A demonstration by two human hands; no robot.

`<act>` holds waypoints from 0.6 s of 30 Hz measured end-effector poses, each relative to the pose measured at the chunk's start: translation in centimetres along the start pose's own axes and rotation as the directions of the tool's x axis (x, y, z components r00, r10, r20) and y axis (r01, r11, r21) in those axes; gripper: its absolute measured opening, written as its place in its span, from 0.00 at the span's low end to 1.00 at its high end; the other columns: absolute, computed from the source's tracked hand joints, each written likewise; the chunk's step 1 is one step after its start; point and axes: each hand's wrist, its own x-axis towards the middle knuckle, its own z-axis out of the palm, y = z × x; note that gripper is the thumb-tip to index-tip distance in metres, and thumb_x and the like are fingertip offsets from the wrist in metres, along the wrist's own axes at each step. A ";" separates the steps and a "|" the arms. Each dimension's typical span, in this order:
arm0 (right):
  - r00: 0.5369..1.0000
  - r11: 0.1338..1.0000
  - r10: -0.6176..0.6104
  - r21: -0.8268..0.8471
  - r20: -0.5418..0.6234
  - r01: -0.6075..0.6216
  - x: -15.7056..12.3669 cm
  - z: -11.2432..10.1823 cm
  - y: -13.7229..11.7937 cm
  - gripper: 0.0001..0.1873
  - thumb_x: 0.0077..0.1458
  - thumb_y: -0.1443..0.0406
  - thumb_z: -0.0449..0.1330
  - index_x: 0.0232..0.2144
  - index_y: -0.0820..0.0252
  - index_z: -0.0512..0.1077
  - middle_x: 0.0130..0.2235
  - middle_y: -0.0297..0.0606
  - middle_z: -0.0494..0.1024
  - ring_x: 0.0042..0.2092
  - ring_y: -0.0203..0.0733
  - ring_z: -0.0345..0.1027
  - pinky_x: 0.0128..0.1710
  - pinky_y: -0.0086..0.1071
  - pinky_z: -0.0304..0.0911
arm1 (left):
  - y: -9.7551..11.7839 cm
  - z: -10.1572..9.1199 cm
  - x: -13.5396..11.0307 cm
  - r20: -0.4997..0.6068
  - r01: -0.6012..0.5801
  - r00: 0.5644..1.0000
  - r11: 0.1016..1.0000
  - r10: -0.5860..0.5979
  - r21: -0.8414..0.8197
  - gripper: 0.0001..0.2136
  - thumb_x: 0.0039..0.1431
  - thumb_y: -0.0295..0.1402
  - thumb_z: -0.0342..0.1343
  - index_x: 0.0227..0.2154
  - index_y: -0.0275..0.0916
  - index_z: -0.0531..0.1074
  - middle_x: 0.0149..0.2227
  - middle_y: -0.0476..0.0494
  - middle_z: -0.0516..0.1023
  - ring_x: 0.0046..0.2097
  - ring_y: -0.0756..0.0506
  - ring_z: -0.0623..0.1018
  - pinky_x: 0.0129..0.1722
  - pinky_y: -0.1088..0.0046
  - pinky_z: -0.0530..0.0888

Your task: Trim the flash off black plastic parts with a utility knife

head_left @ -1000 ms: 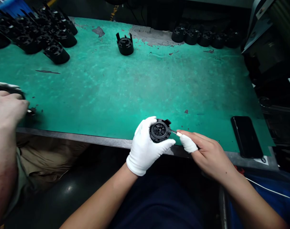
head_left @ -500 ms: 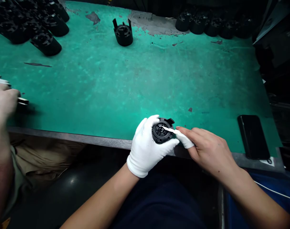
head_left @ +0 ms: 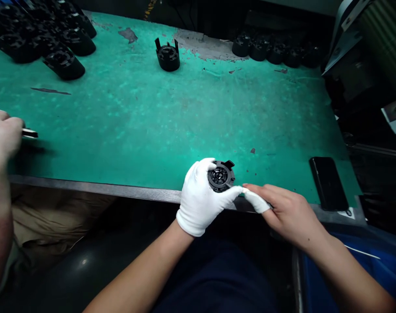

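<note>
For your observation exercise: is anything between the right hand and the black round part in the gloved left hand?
Nothing visible. The right hand lies close beside the black round part, which the left hand grips.

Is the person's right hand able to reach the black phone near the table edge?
Probably yes. The phone lies flat on the green table just right of the right hand, with nothing between them. That hand is busy, though, working at the black round part gripped by the gloved left hand.
</note>
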 end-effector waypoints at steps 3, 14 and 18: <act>0.999 0.990 0.036 -0.139 -0.001 -0.036 -0.3 0.3 -0.5 0.19 0.68 0.60 0.52 0.57 0.47 0.73 0.34 0.33 0.78 0.36 0.43 0.74 0.31 0.34 0.60 | 0.1 0.3 0.0 -0.018 0.000 1.000 1.000 0.001 0.017 0.32 0.47 0.53 0.70 0.48 0.39 0.66 0.51 0.36 0.75 0.54 0.37 0.77 0.57 0.57 0.73; 0.990 0.971 0.131 -0.196 -0.052 -0.138 -0.4 0.6 -1.9 0.19 0.66 0.63 0.52 0.55 0.46 0.74 0.41 0.35 0.82 0.40 0.44 0.77 0.32 0.33 0.62 | 0.2 1.0 -0.4 -0.083 -0.012 0.996 1.000 0.013 0.013 0.30 0.48 0.51 0.69 0.46 0.39 0.65 0.50 0.37 0.75 0.52 0.38 0.77 0.55 0.57 0.73; 0.971 0.941 0.212 -0.245 -0.113 -0.234 -0.2 1.2 -2.7 0.20 0.63 0.66 0.54 0.55 0.46 0.74 0.41 0.36 0.82 0.40 0.47 0.77 0.30 0.34 0.63 | 0.5 1.5 -0.6 -0.121 0.022 0.993 0.999 -0.017 0.039 0.29 0.47 0.51 0.69 0.45 0.39 0.65 0.49 0.36 0.75 0.52 0.36 0.77 0.55 0.55 0.72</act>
